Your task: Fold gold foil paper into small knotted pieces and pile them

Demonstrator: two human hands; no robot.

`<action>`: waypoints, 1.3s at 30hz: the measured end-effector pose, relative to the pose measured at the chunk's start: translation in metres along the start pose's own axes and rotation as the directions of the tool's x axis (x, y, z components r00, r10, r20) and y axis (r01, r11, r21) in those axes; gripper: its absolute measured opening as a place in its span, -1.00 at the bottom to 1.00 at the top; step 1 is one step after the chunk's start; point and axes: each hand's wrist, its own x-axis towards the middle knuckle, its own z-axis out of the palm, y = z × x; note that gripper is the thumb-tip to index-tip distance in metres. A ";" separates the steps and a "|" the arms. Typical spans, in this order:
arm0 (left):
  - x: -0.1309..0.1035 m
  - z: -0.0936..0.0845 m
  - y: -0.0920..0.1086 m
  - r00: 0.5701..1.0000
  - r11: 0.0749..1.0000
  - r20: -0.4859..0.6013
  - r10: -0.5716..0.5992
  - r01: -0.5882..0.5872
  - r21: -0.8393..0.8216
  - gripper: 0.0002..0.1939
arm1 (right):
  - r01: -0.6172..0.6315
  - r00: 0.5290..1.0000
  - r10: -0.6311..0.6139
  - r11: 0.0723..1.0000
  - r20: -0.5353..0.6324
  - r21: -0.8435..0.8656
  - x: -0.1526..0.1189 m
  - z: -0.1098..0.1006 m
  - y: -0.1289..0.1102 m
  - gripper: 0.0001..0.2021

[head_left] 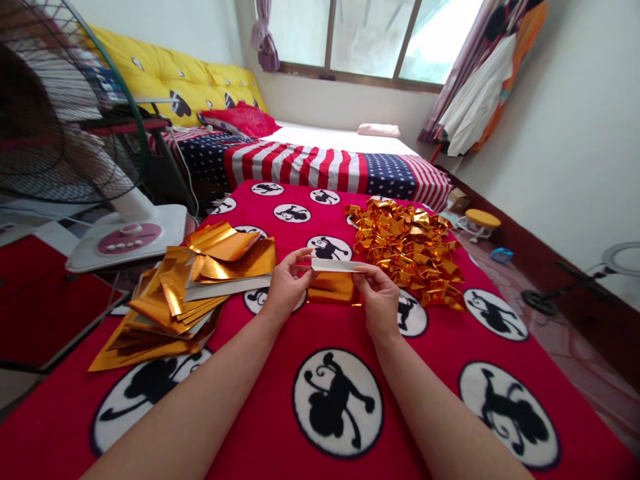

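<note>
Between my two hands is a sheet of gold foil paper (331,288) with a white back, its far edge folded over into a pale strip. My left hand (289,283) pinches the left end of that fold between thumb and fingers. At the right end, my right hand (379,293) grips the fold the same way. Left of my hands lies a loose stack of gold foil sheets (170,293), some showing white backs. To the right sits a heap of folded gold foil pieces (405,243).
A red cloth with monkey medallions (265,413) covers the surface under my hands. A fan (125,230) stands at the left. Behind is a bed with a striped cover (300,163). On the right floor are a yellow stool (483,218) and a ring light (623,257).
</note>
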 end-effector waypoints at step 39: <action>-0.008 0.010 0.006 0.978 0.949 0.012 -0.208 0.205 -0.237 -0.42 | 0.432 0.899 -0.425 0.812 0.110 -0.393 -0.015 0.007 -0.027 -0.90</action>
